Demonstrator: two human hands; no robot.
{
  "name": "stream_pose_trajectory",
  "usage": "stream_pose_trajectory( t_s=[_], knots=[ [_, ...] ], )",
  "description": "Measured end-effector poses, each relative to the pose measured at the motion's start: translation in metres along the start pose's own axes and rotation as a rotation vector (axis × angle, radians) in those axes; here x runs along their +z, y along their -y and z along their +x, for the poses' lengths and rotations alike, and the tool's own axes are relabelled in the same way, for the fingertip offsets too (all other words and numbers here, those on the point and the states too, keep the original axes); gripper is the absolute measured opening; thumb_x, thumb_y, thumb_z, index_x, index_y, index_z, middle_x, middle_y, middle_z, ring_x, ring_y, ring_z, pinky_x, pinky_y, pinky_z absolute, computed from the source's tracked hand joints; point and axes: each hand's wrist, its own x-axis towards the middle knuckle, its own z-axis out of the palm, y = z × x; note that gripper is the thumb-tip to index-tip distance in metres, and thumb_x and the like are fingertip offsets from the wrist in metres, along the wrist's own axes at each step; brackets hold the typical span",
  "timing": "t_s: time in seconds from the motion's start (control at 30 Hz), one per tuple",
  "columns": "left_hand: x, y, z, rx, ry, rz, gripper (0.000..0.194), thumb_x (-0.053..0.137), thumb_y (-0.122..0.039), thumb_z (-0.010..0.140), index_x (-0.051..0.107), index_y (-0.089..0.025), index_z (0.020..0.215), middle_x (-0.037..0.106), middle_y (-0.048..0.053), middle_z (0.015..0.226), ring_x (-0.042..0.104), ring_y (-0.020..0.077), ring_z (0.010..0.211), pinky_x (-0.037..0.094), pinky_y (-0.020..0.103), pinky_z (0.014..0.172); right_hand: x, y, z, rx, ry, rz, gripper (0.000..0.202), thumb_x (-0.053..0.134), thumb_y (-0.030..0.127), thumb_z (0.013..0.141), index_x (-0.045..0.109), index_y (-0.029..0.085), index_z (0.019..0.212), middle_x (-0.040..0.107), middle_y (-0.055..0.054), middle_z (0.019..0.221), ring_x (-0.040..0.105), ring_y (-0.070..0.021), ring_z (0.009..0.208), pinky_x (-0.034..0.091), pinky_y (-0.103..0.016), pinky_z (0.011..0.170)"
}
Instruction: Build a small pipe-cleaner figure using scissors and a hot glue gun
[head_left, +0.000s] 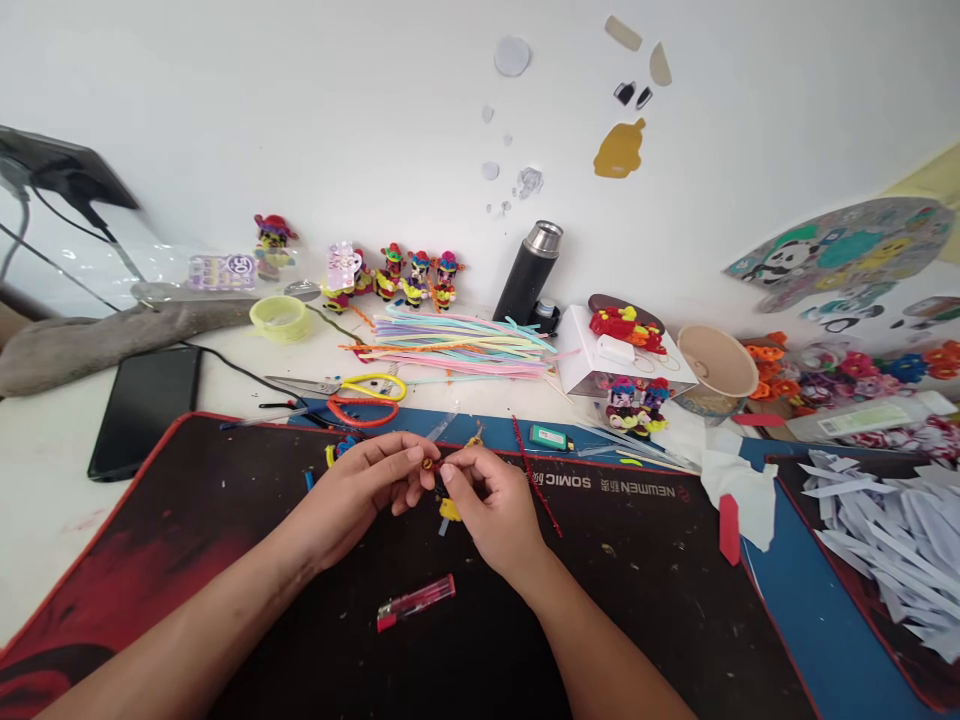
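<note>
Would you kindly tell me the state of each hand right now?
Left hand: closed, pinching a small reddish piece.
Right hand: closed, apparently pinching the same piece.

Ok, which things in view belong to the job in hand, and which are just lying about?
Likely in the job: small reddish piece, between left hand and right hand; thin red stem; pink lighter; scissors; pastel pipe cleaners.

Apparently just lying about: black phone; black flask; paper strips.

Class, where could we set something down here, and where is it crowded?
Mostly bare: the mat between right hand and white paper; the tabletop between phone and the mat's left edge. Crowded: beyond the mat, with scissors, pipe cleaners, figurines.
</note>
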Motion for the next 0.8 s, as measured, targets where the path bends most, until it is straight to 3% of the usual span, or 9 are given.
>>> stream_pose_trajectory(
  t_s=[0.4,0.63,0.8],
  knots=[
    [-0.004,-0.003,-0.002,0.060,-0.009,0.036,0.039,0.096,-0.046,0.072,0.080,-0.017,0.093,0.070,0.004,0.074,0.055,0.0116,0.062,0.041,0.021,0.055,-0.002,-0.001,-0.006,-0.036,-0.002,-0.044,0.025,0.061,0.040,0.101,0.073,0.021,0.093,0.063,0.001,0.069,0.053,-0.0133,0.059,0.041,-0.026,0.056],
    [-0.017,-0.005,0.003,0.142,-0.082,0.066,0.039,0.097,-0.044,0.069,0.080,-0.017,0.092,0.071,0.004,0.076,0.055,0.0111,0.060,0.039,0.020,0.053,0.000,-0.006,-0.023,-0.030,-0.127,-0.060,0.030,0.060,0.046,0.100,0.074,0.021,0.092,0.064,-0.001,0.069,0.056,-0.0150,0.059,0.043,-0.026,0.055],
    [-0.029,-0.013,0.007,0.227,-0.142,0.052,0.039,0.098,-0.043,0.069,0.082,-0.016,0.092,0.072,0.005,0.079,0.055,0.0109,0.062,0.040,0.020,0.053,0.010,-0.011,-0.047,-0.100,-0.006,-0.183,0.026,0.060,0.039,0.101,0.076,0.022,0.090,0.061,0.001,0.064,0.055,-0.0149,0.057,0.043,-0.027,0.059]
  ],
)
